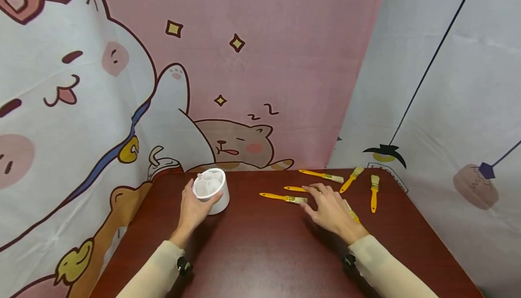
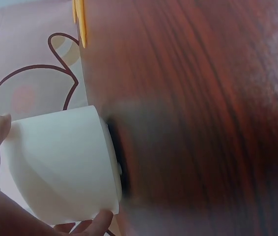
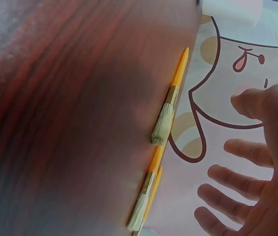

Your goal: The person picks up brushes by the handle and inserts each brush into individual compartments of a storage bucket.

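Observation:
My left hand (image 1: 195, 210) grips a white round caddy (image 1: 221, 203), thumb and fingers on opposite sides. Its compartments and a small central ring show at the top, which tilts toward me. From the left wrist, the smooth white wall (image 2: 65, 162) is seen with a dark shadow by its base. On the right, my other hand (image 1: 331, 210) hovers with fingers spread and relaxed, holding nothing. Closest to its fingertips is a yellow-handled paintbrush (image 1: 281, 197) with pale bristles. A second paintbrush (image 1: 295, 189) lies just behind that one, its bristle end covered by the fingers.
More yellow paintbrushes lie around the right hand: one at the back (image 1: 319, 175), one slanted (image 1: 352, 179), one pointing toward me (image 1: 374, 195), and one partly covered by the hand (image 1: 352, 212). The dark reddish table (image 1: 260, 253) meets cartoon-printed cloth (image 1: 285, 63) behind.

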Motion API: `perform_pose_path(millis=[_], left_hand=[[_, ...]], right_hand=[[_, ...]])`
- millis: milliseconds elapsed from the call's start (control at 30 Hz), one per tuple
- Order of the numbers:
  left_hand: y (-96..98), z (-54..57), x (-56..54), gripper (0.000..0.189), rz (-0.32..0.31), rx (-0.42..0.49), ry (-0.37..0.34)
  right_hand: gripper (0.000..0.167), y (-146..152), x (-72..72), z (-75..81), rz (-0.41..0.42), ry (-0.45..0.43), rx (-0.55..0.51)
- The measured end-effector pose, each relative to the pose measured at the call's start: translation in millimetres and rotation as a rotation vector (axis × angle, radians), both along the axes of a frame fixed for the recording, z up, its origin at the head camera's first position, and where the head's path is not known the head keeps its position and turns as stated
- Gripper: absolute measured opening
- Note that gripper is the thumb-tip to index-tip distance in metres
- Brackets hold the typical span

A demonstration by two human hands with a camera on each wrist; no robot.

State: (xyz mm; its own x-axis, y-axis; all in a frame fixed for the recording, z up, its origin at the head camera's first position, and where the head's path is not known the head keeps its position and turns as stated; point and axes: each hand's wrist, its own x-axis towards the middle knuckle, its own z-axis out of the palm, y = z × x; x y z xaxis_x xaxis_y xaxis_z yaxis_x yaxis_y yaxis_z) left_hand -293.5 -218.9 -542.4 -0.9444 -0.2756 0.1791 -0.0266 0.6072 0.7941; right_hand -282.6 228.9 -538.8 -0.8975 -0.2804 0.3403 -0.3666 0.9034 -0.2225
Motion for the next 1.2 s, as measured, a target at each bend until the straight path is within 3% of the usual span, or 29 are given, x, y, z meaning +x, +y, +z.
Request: perform_pose_path(millis=[433, 667, 1200], left_hand=[[-4.6, 6.7, -0.4, 0.122, 0.0, 0.009, -0.021], [-7.3, 8.4, -2.0, 0.118, -0.011, 0.015, -0.033], [-7.5, 8.9, 2.6, 0.113, -0.052, 0.004, -0.05]], right_hand=[[0.053, -13.6, -14.9, -6.0, 0.048, 0.006, 0.0], [0.05, -20.1, -20.6, -6.8, 0.05, -0.056, 0.004], [0.045, -26.0, -33.5, -16.3, 0.075, -0.106, 0.039]])
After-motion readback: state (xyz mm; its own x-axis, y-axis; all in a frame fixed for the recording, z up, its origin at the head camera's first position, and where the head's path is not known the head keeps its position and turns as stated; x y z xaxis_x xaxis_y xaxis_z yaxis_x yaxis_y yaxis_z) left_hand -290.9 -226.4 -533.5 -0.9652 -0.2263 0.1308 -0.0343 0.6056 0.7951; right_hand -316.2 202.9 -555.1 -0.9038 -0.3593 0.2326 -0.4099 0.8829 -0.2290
